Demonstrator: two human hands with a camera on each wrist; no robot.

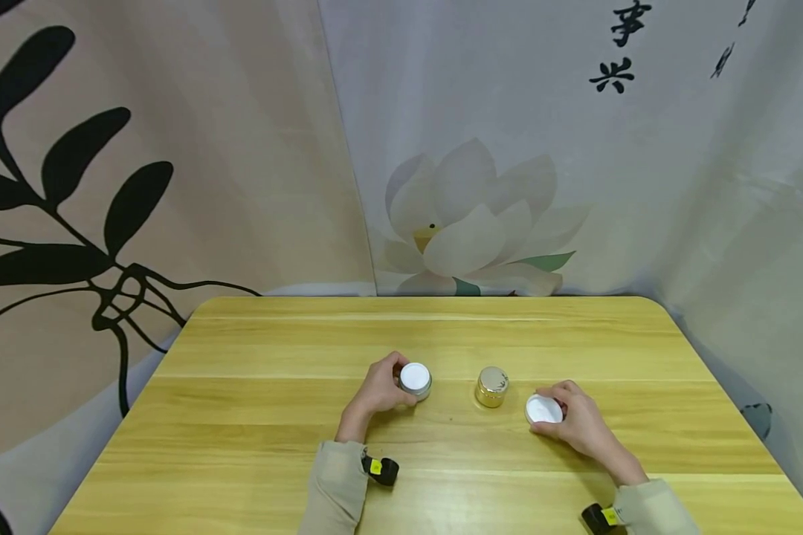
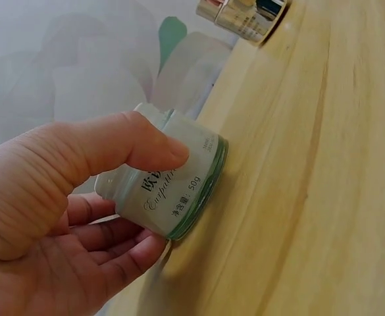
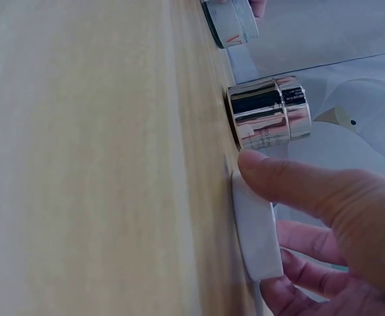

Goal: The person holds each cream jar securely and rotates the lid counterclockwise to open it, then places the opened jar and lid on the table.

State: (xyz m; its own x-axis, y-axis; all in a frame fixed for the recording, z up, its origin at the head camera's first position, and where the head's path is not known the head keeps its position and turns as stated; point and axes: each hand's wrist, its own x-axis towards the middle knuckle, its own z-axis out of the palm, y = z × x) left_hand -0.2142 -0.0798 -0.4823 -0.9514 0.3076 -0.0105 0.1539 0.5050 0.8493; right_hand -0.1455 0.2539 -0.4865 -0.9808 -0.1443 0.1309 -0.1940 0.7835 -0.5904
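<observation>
A small frosted glass jar (image 1: 415,380) with a white top and greenish base is gripped by my left hand (image 1: 383,385). In the left wrist view, the thumb lies across the printed side of the jar (image 2: 179,171), and its base is at the tabletop. My right hand (image 1: 578,420) pinches a round white lid (image 1: 543,409) by its rim, thumb on the near side. In the right wrist view the lid (image 3: 255,230) is at table level; I cannot tell whether it touches the wood. Between the hands stands a shiny gold jar (image 1: 491,386) with its lid on, touched by neither.
All of this is on a light wooden table (image 1: 274,349) with rounded far corners. Behind it hangs a curtain (image 1: 261,148) printed with dark leaves, a pale lotus and black characters. Each wrist wears a small black camera, the left one (image 1: 383,470) just above the tabletop.
</observation>
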